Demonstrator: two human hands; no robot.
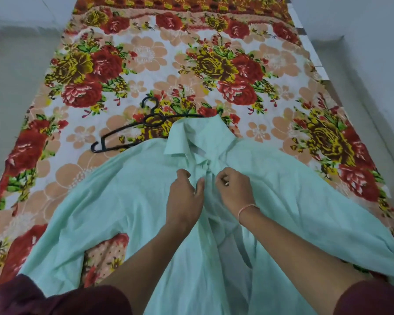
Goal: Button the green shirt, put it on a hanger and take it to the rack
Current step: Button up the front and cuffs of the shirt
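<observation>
The pale green shirt (127,196) lies spread front-up on the bed, collar pointing away from me, its front edges parted lower down. My left hand (184,198) pinches the left front edge just below the collar. My right hand (234,189), with a thin bracelet at the wrist, pinches the right front edge opposite it. The two hands almost meet at the shirt's upper placket. A black plastic hanger (146,123) lies on the bed beyond the shirt's left shoulder, its right end hidden under the collar.
The bed is covered by a floral sheet (146,55) with red and yellow roses. Pale floor and walls (362,42) flank the bed on both sides. My dark maroon sleeves show at the bottom corners.
</observation>
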